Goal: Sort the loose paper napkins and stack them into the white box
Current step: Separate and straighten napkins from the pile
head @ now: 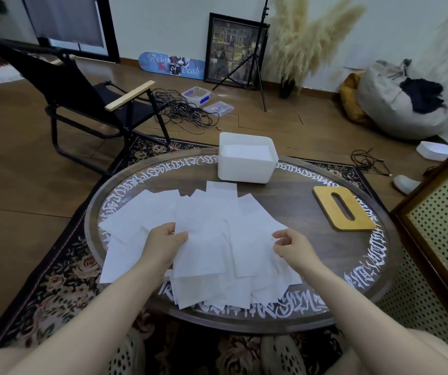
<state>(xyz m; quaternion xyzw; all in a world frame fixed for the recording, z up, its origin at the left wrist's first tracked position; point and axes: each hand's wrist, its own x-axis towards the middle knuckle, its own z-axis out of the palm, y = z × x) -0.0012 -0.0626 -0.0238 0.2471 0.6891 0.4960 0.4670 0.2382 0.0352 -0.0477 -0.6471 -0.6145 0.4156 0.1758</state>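
On a round table [325,266] ringed with unreadable white script, the left hand [163,244] pinches one sheet among many overlapping loose napkins [206,234]; the right hand [293,247] hovers, fingers loosely curled, empty. Beyond: one white box [246,169], part-filled; rightward, one slotted wooden lid [343,208].

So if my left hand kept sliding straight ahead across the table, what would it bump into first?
Your left hand already grips a sheet of the napkins; straight ahead lie more loose napkins, then probably the white box at the far edge, though depth is hard to judge.
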